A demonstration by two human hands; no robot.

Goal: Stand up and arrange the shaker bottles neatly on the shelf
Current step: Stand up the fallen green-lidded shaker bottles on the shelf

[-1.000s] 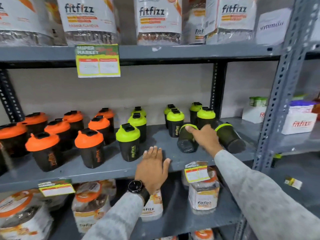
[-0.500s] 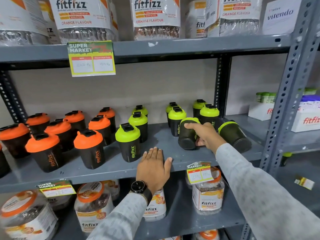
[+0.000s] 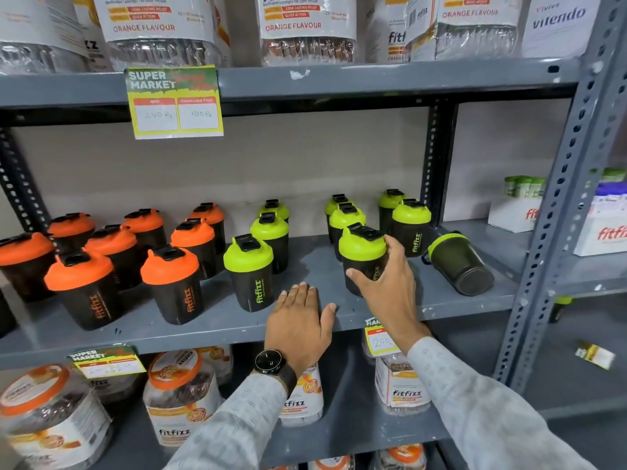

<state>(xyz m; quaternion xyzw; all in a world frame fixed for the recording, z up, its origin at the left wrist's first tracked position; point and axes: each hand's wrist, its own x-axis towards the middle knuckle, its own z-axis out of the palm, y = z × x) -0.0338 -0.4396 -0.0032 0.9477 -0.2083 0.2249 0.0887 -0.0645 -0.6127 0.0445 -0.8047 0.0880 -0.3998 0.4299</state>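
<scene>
Grey slotted-steel shelving fills the head view, with the middle shelf (image 3: 217, 322) carrying two groups of black shaker bottles. On its left stand the orange-lidded shakers (image 3: 171, 283), all upright in loose rows; to their right stand the green-lidded shakers (image 3: 249, 273), also upright.

Right of centre, the right hand (image 3: 390, 286) wraps a green-lidded shaker bottle (image 3: 362, 252) from the side, thumb on the near face and fingers curled round the far side, so its grip is closed around the black body. That bottle stands upright or nearly so on the shelf, just in front of three or four more green-lidded ones near the back upright.

Further right, another green-lidded shaker (image 3: 458, 262) lies tipped on its side, base toward the camera, apart from the held bottle and close to the shelf's end.

The left hand (image 3: 300, 320) lies flat, palm down, on the front edge of the shelf with fingers spread and nothing in its grip; a dark wristwatch (image 3: 269, 364) sits above a light grey sleeve.

A yellow Super Market price tag (image 3: 174, 103) hangs from the upper shelf, under large Fitfizz tubs (image 3: 159, 28). Below, smaller Fitfizz jars (image 3: 179, 398) with orange lids stand on the lower shelf.
</scene>
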